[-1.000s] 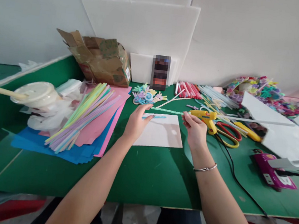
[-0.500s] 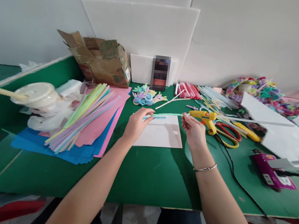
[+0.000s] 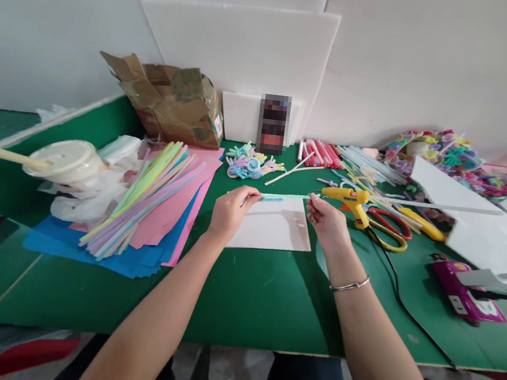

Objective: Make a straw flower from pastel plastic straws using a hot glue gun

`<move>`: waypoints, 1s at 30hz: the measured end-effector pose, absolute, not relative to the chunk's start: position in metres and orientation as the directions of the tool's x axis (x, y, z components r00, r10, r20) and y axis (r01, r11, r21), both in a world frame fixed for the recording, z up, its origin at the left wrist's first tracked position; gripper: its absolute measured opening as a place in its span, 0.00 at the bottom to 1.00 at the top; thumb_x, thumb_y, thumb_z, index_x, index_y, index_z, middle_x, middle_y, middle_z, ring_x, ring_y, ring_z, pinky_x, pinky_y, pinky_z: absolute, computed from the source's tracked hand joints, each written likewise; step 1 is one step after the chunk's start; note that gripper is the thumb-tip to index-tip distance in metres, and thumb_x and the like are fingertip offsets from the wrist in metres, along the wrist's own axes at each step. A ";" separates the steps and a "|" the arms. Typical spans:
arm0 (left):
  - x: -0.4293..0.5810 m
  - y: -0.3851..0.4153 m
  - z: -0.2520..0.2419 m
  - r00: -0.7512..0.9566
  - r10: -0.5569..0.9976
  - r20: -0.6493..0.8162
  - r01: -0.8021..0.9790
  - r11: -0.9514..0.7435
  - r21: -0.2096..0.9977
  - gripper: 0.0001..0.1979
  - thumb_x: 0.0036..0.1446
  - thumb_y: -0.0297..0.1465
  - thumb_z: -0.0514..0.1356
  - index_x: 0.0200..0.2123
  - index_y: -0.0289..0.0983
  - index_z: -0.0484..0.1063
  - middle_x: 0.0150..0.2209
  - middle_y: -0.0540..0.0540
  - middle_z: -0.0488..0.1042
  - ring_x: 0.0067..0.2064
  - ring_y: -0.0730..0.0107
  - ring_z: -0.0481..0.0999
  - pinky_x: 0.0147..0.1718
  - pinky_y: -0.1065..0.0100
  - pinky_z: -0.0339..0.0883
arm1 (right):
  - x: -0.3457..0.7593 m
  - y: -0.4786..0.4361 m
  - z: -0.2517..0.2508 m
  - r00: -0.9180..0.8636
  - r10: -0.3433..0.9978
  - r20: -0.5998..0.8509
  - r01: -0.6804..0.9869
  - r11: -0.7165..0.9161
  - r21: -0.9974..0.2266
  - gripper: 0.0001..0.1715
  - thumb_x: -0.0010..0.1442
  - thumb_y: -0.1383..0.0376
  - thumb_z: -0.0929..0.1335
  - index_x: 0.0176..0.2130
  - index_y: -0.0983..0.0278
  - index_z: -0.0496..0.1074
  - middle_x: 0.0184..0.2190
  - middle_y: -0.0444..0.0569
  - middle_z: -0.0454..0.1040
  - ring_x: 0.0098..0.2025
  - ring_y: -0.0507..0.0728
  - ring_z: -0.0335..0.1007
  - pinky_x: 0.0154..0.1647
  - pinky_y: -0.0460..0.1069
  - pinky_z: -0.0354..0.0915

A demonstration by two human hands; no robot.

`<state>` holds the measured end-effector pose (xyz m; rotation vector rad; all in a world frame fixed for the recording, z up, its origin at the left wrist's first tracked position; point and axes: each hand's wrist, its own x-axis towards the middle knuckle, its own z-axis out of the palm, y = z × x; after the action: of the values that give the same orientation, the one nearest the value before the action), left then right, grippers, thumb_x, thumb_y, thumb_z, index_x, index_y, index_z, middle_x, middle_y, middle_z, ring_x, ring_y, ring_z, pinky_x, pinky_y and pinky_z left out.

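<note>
A light green pipe cleaner (image 3: 287,196) is stretched level between my two hands, above the far edge of a white sheet (image 3: 272,225). My left hand (image 3: 232,209) pinches its left end. A short blue pipe cleaner (image 3: 274,199) also pokes out from those fingers, just below the green one. My right hand (image 3: 327,221) grips the green one's right end between thumb and fingers. Close to the right hand lies a yellow glue gun (image 3: 348,199), beside red-and-yellow-handled scissors (image 3: 389,227).
Pastel pipe cleaners (image 3: 142,202) lie on coloured sheets at left, near a lidded cup (image 3: 67,162) and a cardboard box (image 3: 176,105). Curled pieces (image 3: 252,162) sit behind my hands. A purple power strip (image 3: 466,290) and black cord (image 3: 394,279) are at right.
The green pipe cleaner is held straighter and more level now. My left hand has turned slightly, and less of the blue piece shows beside its fingers.
</note>
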<state>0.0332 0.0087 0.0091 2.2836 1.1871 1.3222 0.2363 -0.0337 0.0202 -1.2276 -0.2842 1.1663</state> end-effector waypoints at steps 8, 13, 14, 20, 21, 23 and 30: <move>0.033 0.008 0.013 0.249 0.789 0.562 0.478 -0.605 0.636 0.09 0.59 0.33 0.55 0.28 0.39 0.70 0.28 0.49 0.77 0.31 0.71 0.75 0.31 0.72 0.64 | 0.237 -0.034 0.016 0.413 0.840 -0.351 -0.494 -0.117 -0.861 0.09 0.38 0.64 0.76 0.25 0.64 0.77 0.23 0.44 0.76 0.24 0.47 0.67 0.22 0.42 0.62; 0.037 0.012 0.018 0.176 0.948 0.266 0.232 -0.302 0.924 0.09 0.56 0.32 0.57 0.23 0.38 0.66 0.22 0.52 0.71 0.27 0.72 0.73 0.30 0.72 0.67 | 0.234 -0.035 0.018 0.429 0.864 -0.263 -0.428 -0.062 -0.902 0.13 0.35 0.60 0.77 0.24 0.62 0.77 0.23 0.42 0.74 0.25 0.47 0.65 0.23 0.43 0.60; 0.037 0.013 0.020 0.179 0.974 0.136 0.153 -0.164 0.975 0.10 0.55 0.31 0.57 0.22 0.38 0.65 0.20 0.52 0.69 0.25 0.73 0.72 0.27 0.73 0.67 | 0.233 -0.035 0.019 0.444 0.867 -0.225 -0.403 -0.031 -0.915 0.13 0.34 0.60 0.77 0.24 0.62 0.77 0.23 0.42 0.74 0.25 0.48 0.65 0.23 0.44 0.59; 0.034 0.014 0.031 0.304 0.801 -0.516 -0.202 0.584 0.786 0.14 0.58 0.22 0.53 0.19 0.34 0.65 0.18 0.53 0.62 0.19 0.81 0.68 0.19 0.80 0.63 | 0.223 -0.038 0.028 0.513 0.827 0.231 -0.120 0.336 -0.934 0.04 0.40 0.63 0.75 0.21 0.57 0.77 0.26 0.43 0.76 0.28 0.51 0.66 0.23 0.46 0.58; 0.033 0.014 0.033 0.322 0.766 -0.556 -0.209 0.631 0.747 0.15 0.58 0.21 0.52 0.19 0.33 0.65 0.17 0.52 0.61 0.18 0.83 0.66 0.17 0.81 0.61 | 0.222 -0.040 0.029 0.499 0.815 0.294 -0.087 0.385 -0.919 0.03 0.41 0.65 0.75 0.21 0.57 0.77 0.26 0.43 0.76 0.29 0.51 0.66 0.23 0.46 0.57; 0.032 0.015 0.036 0.360 0.718 -0.596 -0.188 0.682 0.707 0.17 0.59 0.21 0.50 0.18 0.33 0.64 0.16 0.53 0.58 0.15 0.84 0.61 0.14 0.82 0.57 | 0.220 -0.042 0.030 0.472 0.806 0.357 -0.052 0.429 -0.902 0.04 0.42 0.66 0.74 0.21 0.56 0.77 0.26 0.43 0.76 0.28 0.52 0.66 0.22 0.47 0.57; 0.032 0.015 0.036 0.419 0.710 -0.565 -0.222 0.684 0.695 0.17 0.60 0.23 0.51 0.18 0.35 0.61 0.15 0.56 0.54 0.14 0.86 0.56 0.13 0.84 0.55 | 0.220 -0.041 0.030 0.523 0.803 0.287 -0.085 0.384 -0.920 0.05 0.41 0.62 0.74 0.20 0.58 0.75 0.25 0.44 0.75 0.25 0.51 0.64 0.21 0.47 0.57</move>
<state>0.0316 0.0150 0.0358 0.5788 0.9722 0.6266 0.2204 -0.0409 0.0300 -1.0241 -0.8450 0.6608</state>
